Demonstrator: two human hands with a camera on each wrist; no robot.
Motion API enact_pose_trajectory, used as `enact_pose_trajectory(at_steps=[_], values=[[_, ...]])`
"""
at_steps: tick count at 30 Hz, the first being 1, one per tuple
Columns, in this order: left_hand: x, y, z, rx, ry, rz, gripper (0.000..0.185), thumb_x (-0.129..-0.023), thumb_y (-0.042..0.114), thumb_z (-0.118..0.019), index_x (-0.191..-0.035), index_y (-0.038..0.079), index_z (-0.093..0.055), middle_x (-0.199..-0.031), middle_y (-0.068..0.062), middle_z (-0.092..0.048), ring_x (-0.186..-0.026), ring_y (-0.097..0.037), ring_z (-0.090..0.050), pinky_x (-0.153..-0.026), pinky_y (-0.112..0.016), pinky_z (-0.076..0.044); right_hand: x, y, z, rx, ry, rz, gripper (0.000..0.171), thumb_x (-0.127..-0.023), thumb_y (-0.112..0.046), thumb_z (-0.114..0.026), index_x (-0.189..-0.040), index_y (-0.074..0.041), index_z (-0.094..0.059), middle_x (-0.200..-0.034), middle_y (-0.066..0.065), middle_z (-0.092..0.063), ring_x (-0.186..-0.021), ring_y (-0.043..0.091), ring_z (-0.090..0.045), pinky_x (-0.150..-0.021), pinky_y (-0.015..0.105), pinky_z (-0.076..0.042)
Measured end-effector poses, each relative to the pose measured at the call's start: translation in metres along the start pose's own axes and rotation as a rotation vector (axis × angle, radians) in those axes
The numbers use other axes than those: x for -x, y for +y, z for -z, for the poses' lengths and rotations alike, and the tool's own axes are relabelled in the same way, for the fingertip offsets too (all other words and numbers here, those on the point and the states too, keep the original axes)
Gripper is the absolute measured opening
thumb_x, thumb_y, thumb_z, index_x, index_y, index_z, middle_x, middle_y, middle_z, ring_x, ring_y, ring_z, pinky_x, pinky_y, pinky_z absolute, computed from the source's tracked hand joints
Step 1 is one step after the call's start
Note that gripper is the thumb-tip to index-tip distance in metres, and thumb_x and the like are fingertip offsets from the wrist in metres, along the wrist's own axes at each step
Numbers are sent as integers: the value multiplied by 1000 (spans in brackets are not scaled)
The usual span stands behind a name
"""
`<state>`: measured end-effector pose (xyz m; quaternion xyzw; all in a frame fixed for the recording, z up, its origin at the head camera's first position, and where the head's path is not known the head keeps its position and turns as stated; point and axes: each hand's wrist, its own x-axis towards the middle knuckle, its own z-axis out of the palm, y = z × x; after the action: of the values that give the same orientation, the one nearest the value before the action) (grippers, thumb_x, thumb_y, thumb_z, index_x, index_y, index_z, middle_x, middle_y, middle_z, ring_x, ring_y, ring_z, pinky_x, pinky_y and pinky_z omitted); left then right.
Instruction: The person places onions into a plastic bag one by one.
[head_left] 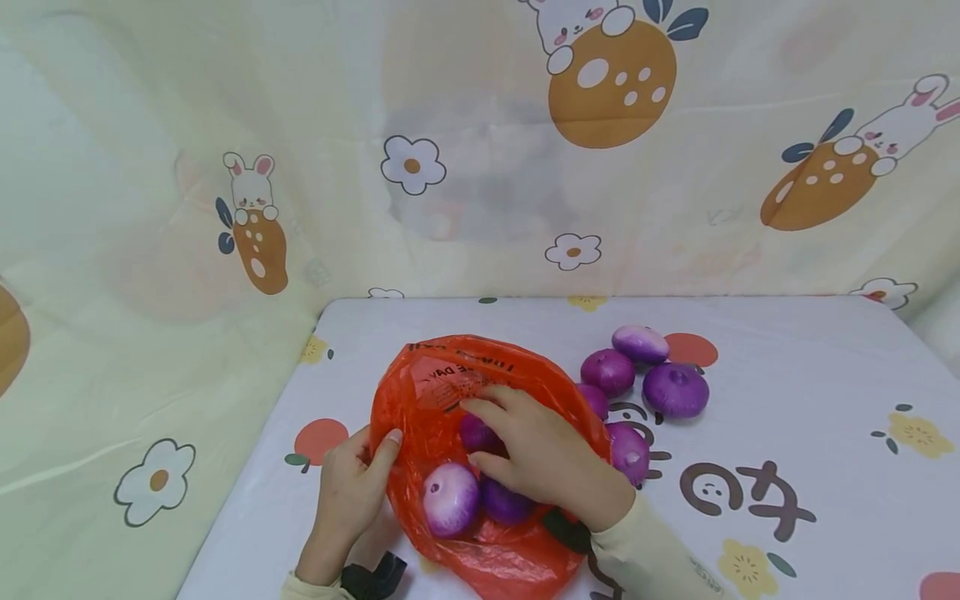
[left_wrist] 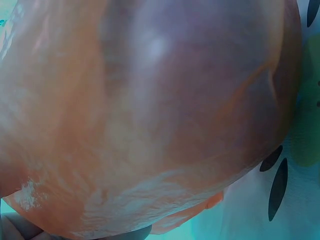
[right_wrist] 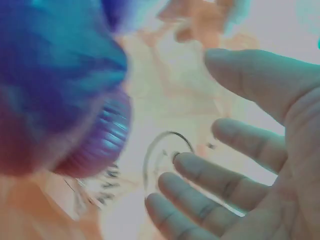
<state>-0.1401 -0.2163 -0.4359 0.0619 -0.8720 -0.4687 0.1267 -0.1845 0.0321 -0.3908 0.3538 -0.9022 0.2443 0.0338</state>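
A red plastic bag (head_left: pixel 420 375) lies with its mouth open on the table, and my left hand (head_left: pixel 352 483) pinches its left rim between thumb and fingers. Inside are a pale purple-and-white onion (head_left: pixel 450 500), a dark purple onion (head_left: pixel 504 502) and another purple onion (head_left: pixel 478 435). My right hand (head_left: pixel 536 446) reaches into the bag over these onions. In the right wrist view its fingers (right_wrist: pixel 215 175) are spread with nothing between them, and a purple onion (right_wrist: pixel 55 75) is to their left. The bag's bulging side (left_wrist: pixel 150 125) fills most of the left wrist view.
Right of the bag lie several more onions: a pale one (head_left: pixel 640 344), a dark purple one (head_left: pixel 675 390), a magenta one (head_left: pixel 607 372) and others against the bag's edge. The white printed tablecloth (head_left: pixel 810 400) extends right. A printed curtain (head_left: pixel 480 208) hangs behind.
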Motion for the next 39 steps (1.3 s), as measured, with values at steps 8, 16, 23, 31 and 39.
enact_pose_trajectory(at_steps=[8, 16, 23, 31, 39], values=[[0, -1, 0, 1, 3, -14, 20, -102, 22, -65, -102, 5, -76, -76, -1, -73, -64, -17, -61, -57, -24, -56, 24, 12, 30, 19, 259, 77, 54, -90, -29, -81, -138, -10, -66, -138, 12, -63, -127, 31, -61, -103, 51, -54], [0, -2, 0, 0, 0, -21, 19, -102, 22, -65, -101, 6, -76, -76, -1, -72, -65, -17, -60, -57, -24, -55, 60, 54, 53, -3, 351, -29, 46, -93, -17, -77, -136, -6, -66, -134, 12, -65, -123, 32, -63, -96, 58, -56], [-1, -1, 0, -10, -3, -3, 20, -103, 23, -66, -102, 7, -77, -77, -1, -73, -66, -18, -60, -58, -24, -56, 87, 85, 42, 4, 223, -172, 43, -98, -17, -71, -137, -4, -63, -133, 17, -65, -122, 39, -63, -99, 62, -53], [-1, -2, -1, -15, 1, 6, 20, -102, 22, -66, -101, 6, -76, -75, -1, -72, -65, -18, -60, -57, -25, -56, 101, 99, 25, -25, 113, -245, 56, -87, -19, -80, -140, -6, -63, -134, 15, -65, -121, 37, -64, -98, 60, -54], [-1, -1, -2, -28, 0, 2, 19, -102, 21, -65, -101, 5, -76, -77, -2, -73, -67, -17, -61, -59, -24, -56, 103, 99, 14, -37, 94, -264, 69, -81, -30, -89, -140, -7, -63, -137, 18, -63, -122, 41, -63, -98, 62, -53]])
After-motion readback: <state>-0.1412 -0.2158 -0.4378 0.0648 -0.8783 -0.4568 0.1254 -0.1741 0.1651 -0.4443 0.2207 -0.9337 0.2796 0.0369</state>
